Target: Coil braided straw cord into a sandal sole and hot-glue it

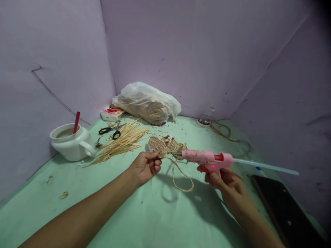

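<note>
left forearm (85,213) is at near left & right forearm (258,220) at near right, both over the green table (124,227). left hand (146,167) has thumb & fingers closed on near edge of the coil (157,146), a small oval of wound fibre, which seems held above mid table. its long axis runs from far left to near right, so the far left end is free of the fingers. right hand (226,182) is wrapped around the gun (204,157), w/ a finger by the trigger (205,169); if it is pressed, i cannot tell.

main relation: gun is to the right of coil, long axis approx left-right, & its nozzle (177,154) points left, at the right edge of coil. tip is just beside this edge; touching or apart, cannot tell. woven piece (178,146) lies farther back. left hand is nearer to coil, bc it holds it; right hand is apart, w/ front of gun b/w. cord (184,189) goes from near right end of coil & hangs in a loop b/w the hands. straw (124,141) & scissors (110,128) are at far left.
</note>
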The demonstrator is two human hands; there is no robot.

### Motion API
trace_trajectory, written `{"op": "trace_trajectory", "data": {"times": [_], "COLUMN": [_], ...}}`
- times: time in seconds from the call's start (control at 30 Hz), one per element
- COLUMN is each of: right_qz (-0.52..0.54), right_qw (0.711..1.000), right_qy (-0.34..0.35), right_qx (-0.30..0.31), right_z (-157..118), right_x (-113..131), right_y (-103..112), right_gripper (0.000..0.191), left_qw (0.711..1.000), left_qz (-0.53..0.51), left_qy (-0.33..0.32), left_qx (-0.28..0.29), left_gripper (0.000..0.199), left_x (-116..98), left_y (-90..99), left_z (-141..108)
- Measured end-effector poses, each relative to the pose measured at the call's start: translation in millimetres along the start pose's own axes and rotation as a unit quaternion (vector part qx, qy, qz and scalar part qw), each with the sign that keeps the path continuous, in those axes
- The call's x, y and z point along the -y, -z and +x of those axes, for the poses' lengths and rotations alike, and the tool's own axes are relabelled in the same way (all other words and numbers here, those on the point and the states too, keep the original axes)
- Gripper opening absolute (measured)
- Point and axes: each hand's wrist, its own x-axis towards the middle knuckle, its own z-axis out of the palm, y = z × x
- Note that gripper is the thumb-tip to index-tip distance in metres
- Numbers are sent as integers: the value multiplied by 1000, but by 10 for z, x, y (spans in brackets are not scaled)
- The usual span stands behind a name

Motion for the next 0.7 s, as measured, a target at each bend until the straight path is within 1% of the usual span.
{"op": "trace_trajectory", "data": {"times": [0.13, 0.3, 0.43, 0.7], "right_qz": [-62, -75, -68, -65], "right_qw": [997, 996, 996, 996], "right_qy": [39, 50, 60, 58], "right_qx": [-1, -10, -3, 12], "right_z": [-1, -25, -30, -29], "right_x": [97, 161, 133, 35], "right_y": [-46, -102, -120, -108], "right_gripper": [25, 20, 20, 19], "left_qw": [1000, 1000, 1000, 1000], "left_qz": [4, 11, 16, 18], "left_qy": [-1, 2, 3, 5], "left_qx": [2, 2, 3, 4], "left_gripper": [16, 15, 15, 16], "left_x": [5, 4, 3, 9], "left_y": [4, -9, -21, -24], "left_z": [7, -7, -18, -15]}}
